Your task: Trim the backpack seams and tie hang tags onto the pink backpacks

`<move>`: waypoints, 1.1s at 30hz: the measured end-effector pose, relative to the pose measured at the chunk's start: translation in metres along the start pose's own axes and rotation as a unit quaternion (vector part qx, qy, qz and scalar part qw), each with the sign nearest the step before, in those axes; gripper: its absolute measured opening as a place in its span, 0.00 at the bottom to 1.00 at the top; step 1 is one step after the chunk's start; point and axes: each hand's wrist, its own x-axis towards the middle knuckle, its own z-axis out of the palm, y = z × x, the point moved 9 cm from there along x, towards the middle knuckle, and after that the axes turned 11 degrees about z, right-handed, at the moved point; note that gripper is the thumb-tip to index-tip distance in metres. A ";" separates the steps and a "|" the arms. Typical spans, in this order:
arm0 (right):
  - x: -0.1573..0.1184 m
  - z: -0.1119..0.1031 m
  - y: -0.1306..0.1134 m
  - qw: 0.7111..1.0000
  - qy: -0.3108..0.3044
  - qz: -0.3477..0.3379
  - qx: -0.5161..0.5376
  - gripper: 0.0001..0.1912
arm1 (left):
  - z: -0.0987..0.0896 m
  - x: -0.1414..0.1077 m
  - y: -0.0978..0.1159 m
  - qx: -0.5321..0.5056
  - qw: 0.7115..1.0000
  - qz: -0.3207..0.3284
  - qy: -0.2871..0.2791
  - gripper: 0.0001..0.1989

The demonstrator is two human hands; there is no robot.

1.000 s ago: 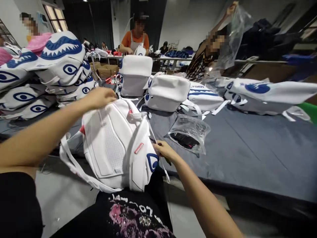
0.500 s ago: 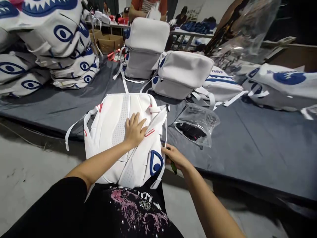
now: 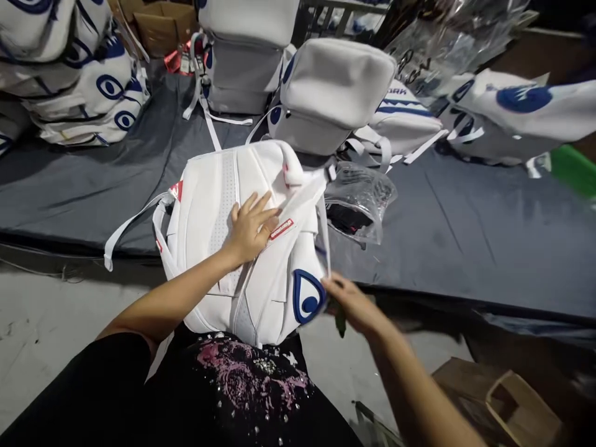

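Note:
A white backpack (image 3: 200,236) lies on the dark table's front edge and against my body, its back panel and straps facing up. My left hand (image 3: 251,230) rests on the back panel, fingers spread, beside a strap with a red label (image 3: 282,229). At the bag's right side, by the blue eye patch (image 3: 309,297), my right hand (image 3: 349,301) is closed at the lower end of a white strap. A small green thing (image 3: 341,323) sticks out below that hand; most of it is hidden in the palm.
White backpacks with blue eyes are stacked at the left (image 3: 102,93) and behind (image 3: 335,93). A clear plastic bag (image 3: 361,202) with black contents lies right of the backpack. Cardboard boxes stand behind (image 3: 162,28) and at the lower right (image 3: 503,397).
The view has tipped down and shifted. The backpack's right side is more raised and turned toward me. My right hand has moved outward to the right and slightly down. My left hand stays on the panel.

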 end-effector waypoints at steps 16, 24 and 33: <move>0.042 0.028 0.065 0.968 0.003 -0.033 0.247 0.31 | 0.041 -0.022 0.017 -0.089 0.990 0.040 -0.105 0.34; -0.043 0.080 -0.015 0.977 -0.125 -0.169 0.046 0.30 | -0.067 0.005 0.012 -0.291 0.949 -0.010 0.119 0.30; 0.016 0.002 0.091 0.965 0.234 -0.057 -0.106 0.28 | 0.061 -0.022 0.025 0.019 0.998 0.057 0.029 0.21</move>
